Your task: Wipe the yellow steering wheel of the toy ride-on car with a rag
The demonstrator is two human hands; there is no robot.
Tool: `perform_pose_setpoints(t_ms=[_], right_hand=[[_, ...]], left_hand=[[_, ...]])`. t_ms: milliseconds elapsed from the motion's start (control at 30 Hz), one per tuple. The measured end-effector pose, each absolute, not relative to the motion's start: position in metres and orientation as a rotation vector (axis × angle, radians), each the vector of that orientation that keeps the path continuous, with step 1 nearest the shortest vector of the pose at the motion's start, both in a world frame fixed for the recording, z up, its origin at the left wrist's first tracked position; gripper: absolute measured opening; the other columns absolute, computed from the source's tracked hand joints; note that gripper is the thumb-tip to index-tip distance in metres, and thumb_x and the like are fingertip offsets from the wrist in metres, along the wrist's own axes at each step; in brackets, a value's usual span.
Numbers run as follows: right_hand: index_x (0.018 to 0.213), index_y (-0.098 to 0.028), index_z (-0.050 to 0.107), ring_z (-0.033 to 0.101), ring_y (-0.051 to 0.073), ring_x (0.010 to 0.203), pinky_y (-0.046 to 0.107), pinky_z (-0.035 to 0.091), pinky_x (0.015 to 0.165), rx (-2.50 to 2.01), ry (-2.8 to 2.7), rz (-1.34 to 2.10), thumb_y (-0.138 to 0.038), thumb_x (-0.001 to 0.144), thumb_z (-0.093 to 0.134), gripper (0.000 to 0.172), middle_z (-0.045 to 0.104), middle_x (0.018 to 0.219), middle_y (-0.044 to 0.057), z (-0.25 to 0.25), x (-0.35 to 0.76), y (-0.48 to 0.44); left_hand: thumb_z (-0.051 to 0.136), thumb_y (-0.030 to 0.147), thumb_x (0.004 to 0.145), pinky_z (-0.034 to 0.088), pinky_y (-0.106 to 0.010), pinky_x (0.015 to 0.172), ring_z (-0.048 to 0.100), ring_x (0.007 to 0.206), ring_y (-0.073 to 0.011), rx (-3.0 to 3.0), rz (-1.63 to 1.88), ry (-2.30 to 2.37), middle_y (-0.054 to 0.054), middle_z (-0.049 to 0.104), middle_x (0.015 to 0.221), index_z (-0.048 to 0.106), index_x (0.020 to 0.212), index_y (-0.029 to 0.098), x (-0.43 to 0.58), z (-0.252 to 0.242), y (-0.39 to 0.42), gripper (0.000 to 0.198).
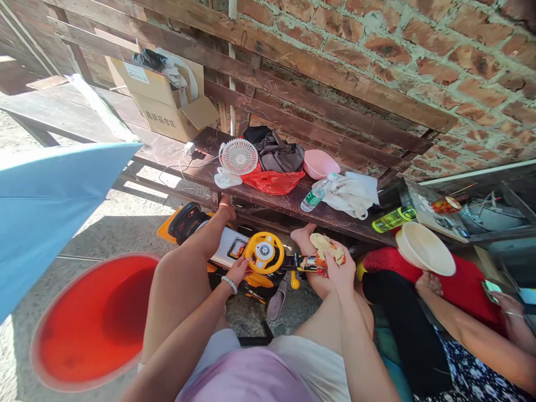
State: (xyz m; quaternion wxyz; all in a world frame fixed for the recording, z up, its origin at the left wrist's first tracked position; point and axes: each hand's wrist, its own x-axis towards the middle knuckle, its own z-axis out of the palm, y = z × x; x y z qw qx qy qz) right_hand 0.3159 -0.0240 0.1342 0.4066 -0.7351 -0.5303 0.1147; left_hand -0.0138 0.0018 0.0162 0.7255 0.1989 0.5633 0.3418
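My right hand point(338, 267) is closed round a piece of flat bread or pancake in a wrapper point(325, 247), held over my right knee. My left hand point(240, 270) reaches down to a yellow toy ride-on car point(234, 251) and touches its yellow steering wheel point(264, 252); the fingers are partly hidden behind the wheel. My bare feet rest against the wooden bench point(293, 204) in front of me.
On the bench lie a white fan point(238, 157), a red bag point(273, 181), dark clothes point(276, 151), a pink bowl point(320, 164), a water bottle point(317, 194) and a cardboard box point(165, 103). A red basin point(96, 321) sits left. Another person point(460, 329) sits right, holding a cream bowl point(424, 248).
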Motion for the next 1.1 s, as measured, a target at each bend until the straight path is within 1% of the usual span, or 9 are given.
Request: perform_pose_setpoints(t_ms=[133, 200, 300, 433, 567, 700, 900, 1000, 1100], right_hand=[[0.121, -0.019, 0.072, 0.062, 0.031, 0.118, 0.044, 0.047, 0.104, -2.335, -1.546, 0.166, -0.035, 0.086, 0.061, 0.04, 0.071, 0.125, 0.015, 0.12, 0.348, -0.023], [0.123, -0.017, 0.072, 0.059, 0.031, 0.12, 0.041, 0.045, 0.102, -2.477, -1.587, 0.112, -0.03, 0.087, 0.061, 0.04, 0.07, 0.128, 0.015, 0.11, 0.347, -0.026], [0.127, -0.018, 0.07, 0.056, 0.029, 0.12, 0.039, 0.043, 0.101, -2.475, -1.704, 0.066, -0.025, 0.088, 0.06, 0.04, 0.068, 0.131, 0.014, 0.1, 0.326, -0.031], [0.129, -0.024, 0.07, 0.055, 0.027, 0.119, 0.036, 0.042, 0.098, -2.382, -1.886, 0.184, -0.018, 0.088, 0.062, 0.042, 0.069, 0.131, 0.008, 0.102, 0.285, -0.03], [0.133, -0.026, 0.069, 0.056, 0.027, 0.12, 0.035, 0.043, 0.096, -2.377, -1.961, 0.219, -0.018, 0.088, 0.063, 0.046, 0.068, 0.131, 0.008, 0.109, 0.27, -0.025], [0.132, -0.023, 0.069, 0.061, 0.026, 0.111, 0.034, 0.043, 0.096, -2.417, -2.044, 0.201, -0.021, 0.091, 0.062, 0.041, 0.071, 0.123, 0.009, 0.116, 0.31, -0.021], [0.13, -0.024, 0.07, 0.065, 0.029, 0.11, 0.036, 0.048, 0.085, -2.72, -1.85, -0.069, -0.024, 0.093, 0.064, 0.038, 0.07, 0.125, 0.015, 0.117, 0.386, -0.016], [0.124, -0.022, 0.073, 0.065, 0.031, 0.109, 0.036, 0.048, 0.081, -2.751, -1.827, -0.119, -0.028, 0.093, 0.064, 0.033, 0.071, 0.121, 0.016, 0.114, 0.38, -0.014], [0.119, -0.02, 0.074, 0.066, 0.027, 0.101, 0.034, 0.045, 0.084, -2.658, -1.86, -0.009, -0.026, 0.093, 0.061, 0.03, 0.075, 0.11, 0.013, 0.11, 0.352, -0.009]], left_hand=[[0.079, 0.047, 0.088, 0.057, -0.028, 0.079, 0.07, 0.078, -0.0152, 0.432, 0.77, 1.246, -0.006, 0.077, 0.093, 0.065, 0.093, 0.019, -0.013, 0.016, 0.002, 0.031], [0.079, 0.046, 0.088, 0.057, -0.027, 0.077, 0.069, 0.075, -0.0142, 0.427, 0.779, 1.245, -0.006, 0.077, 0.092, 0.065, 0.092, 0.019, -0.013, 0.017, 0.001, 0.031], [0.079, 0.047, 0.088, 0.057, -0.027, 0.076, 0.069, 0.073, -0.0139, 0.419, 0.786, 1.246, -0.006, 0.077, 0.09, 0.064, 0.09, 0.02, -0.012, 0.016, 0.002, 0.031], [0.078, 0.047, 0.089, 0.056, -0.028, 0.076, 0.066, 0.069, -0.0135, 0.423, 0.783, 1.257, -0.004, 0.075, 0.086, 0.063, 0.088, 0.021, -0.011, 0.016, 0.003, 0.03], [0.079, 0.05, 0.087, 0.055, -0.028, 0.077, 0.065, 0.068, -0.0131, 0.443, 0.767, 1.244, -0.003, 0.073, 0.083, 0.062, 0.087, 0.021, -0.012, 0.017, 0.003, 0.033], [0.082, 0.056, 0.081, 0.054, -0.029, 0.079, 0.065, 0.069, -0.0135, 0.457, 0.757, 1.244, -0.001, 0.072, 0.08, 0.061, 0.088, 0.021, -0.013, 0.016, 0.001, 0.041], [0.083, 0.058, 0.08, 0.054, -0.028, 0.076, 0.066, 0.069, -0.0135, 0.453, 0.765, 1.236, -0.002, 0.072, 0.079, 0.062, 0.089, 0.02, -0.012, 0.014, 0.001, 0.044], [0.083, 0.058, 0.081, 0.054, -0.027, 0.074, 0.066, 0.068, -0.0125, 0.44, 0.783, 1.23, -0.002, 0.073, 0.08, 0.062, 0.088, 0.02, -0.011, 0.012, 0.001, 0.043], [0.081, 0.058, 0.083, 0.055, -0.026, 0.074, 0.065, 0.068, -0.0118, 0.433, 0.788, 1.229, -0.001, 0.073, 0.08, 0.062, 0.089, 0.021, -0.01, 0.011, 0.001, 0.042]])
